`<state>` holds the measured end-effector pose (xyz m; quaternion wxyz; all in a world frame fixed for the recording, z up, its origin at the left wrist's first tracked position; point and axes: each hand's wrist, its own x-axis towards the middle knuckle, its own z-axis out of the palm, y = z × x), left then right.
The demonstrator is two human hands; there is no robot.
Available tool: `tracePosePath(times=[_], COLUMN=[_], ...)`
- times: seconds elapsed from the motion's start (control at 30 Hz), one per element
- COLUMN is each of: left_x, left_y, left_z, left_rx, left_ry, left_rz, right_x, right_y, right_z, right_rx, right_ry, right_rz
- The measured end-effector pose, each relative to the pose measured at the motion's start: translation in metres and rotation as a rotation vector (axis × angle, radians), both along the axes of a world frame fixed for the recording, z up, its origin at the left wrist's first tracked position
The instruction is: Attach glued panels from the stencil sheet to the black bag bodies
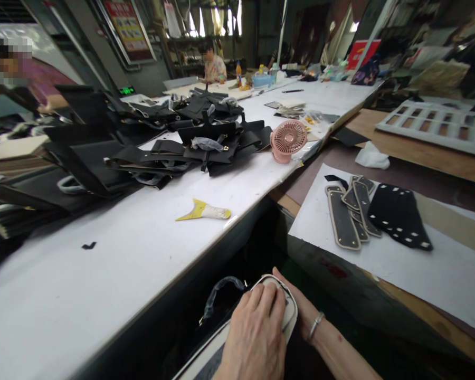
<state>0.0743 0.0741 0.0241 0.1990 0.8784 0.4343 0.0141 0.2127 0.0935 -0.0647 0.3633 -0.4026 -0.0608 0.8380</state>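
Cream-trimmed dk bag is at btm ctr of view, just below the near edge of the white counter, lwr part cut off. Long axis runs diag., lwr L to upper R, approx parallel w/ counter edge; rounded cream end points up & R, away from wearer. Plastic-wrapped handle arches off its counter side, w/ gold-tone fittings at its ends. L hand lies across the bag, fingers tog. & bent onto the cream end, back of hand up, thumb hidden. R hand, bracelet at wrist, cups the end's R side, 1 digit tip showing past the rim, rest hidden. So each grip is on the bag; can't tell how tight. On counter: yellow/white forked tool, fork twd L; small blk scrap; pink fan nr the R edge, beside a heap of blk bag pcs. To R, on white sheet: overlapping lt-edged strips next to blk panel w/ white spots. 2 co-workers in bkgd: 1 far L in purple, 1 farther back in floral top.
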Motion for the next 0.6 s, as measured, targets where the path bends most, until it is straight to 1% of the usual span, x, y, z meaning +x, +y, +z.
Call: tracePosePath(times=[0.1, 0.17, 0.23, 0.37, 0.5, 0.6], left_x=[0.0, -0.001, -0.003, -0.01, -0.017, -0.02], left_y=[-0.001, -0.002, -0.001, 0.001, 0.001, 0.0], left_z=[0.001, 0.002, 0.004, 0.002, -0.008, -0.014], left_rx=[0.019, 0.029, 0.028, 0.015, 0.005, -0.012], left_ry=[-0.017, -0.028, -0.037, -0.062, -0.091, -0.106], left_rz=[-0.002, 0.002, 0.001, -0.037, -0.099, -0.11], right_x=[0.006, 0.01, 0.014, 0.018, 0.021, 0.024], right_y=[-0.011, -0.016, -0.019, -0.02, -0.021, -0.018], right_z=[0.007, 0.007, 0.005, 0.006, 0.01, 0.017], right_rx=[-0.032, -0.044, -0.039, 0.002, 0.042, 0.115], right_ry=[-0.032, -0.081, -0.108, -0.078, -0.121, -0.163], right_rz=[-0.044, -0.075, -0.078, -0.038, 0.008, 0.068])
